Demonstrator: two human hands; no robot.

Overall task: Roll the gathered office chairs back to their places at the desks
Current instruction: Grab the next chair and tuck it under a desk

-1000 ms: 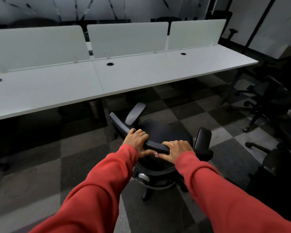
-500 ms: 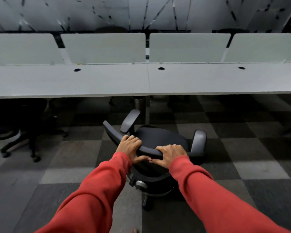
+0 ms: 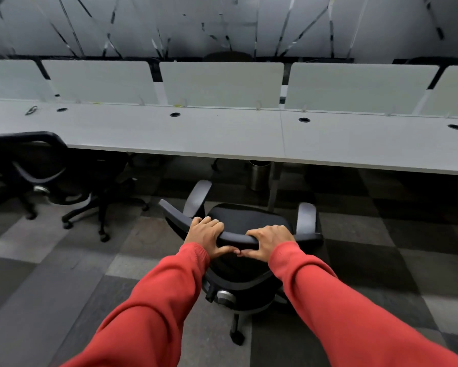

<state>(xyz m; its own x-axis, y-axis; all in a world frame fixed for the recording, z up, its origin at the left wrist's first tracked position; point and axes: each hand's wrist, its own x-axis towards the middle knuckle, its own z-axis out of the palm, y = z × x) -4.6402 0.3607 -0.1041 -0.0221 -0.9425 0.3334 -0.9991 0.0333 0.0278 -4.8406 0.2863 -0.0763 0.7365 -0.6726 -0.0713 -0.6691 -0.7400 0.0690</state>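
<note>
The left hand (image 3: 205,234) and right hand (image 3: 271,241) both curl around the smooth curved top rail of the black chair (image 3: 249,221). It stands on checked carpet (image 3: 63,260), near the long white worktop (image 3: 222,133). A shiny metal cylinder (image 3: 259,174) stands ahead, and a second chair (image 3: 45,165) at the left.

I swing the chair (image 3: 249,221) round. The desk (image 3: 222,136), slanted a second ago, now runs square across beyond my fingers. The metal bin (image 3: 259,174) shifts from left of my left hand (image 3: 205,235) to just beyond my right hand (image 3: 269,241). A parked black chair (image 3: 50,168) appears far left of my fingers.
</note>
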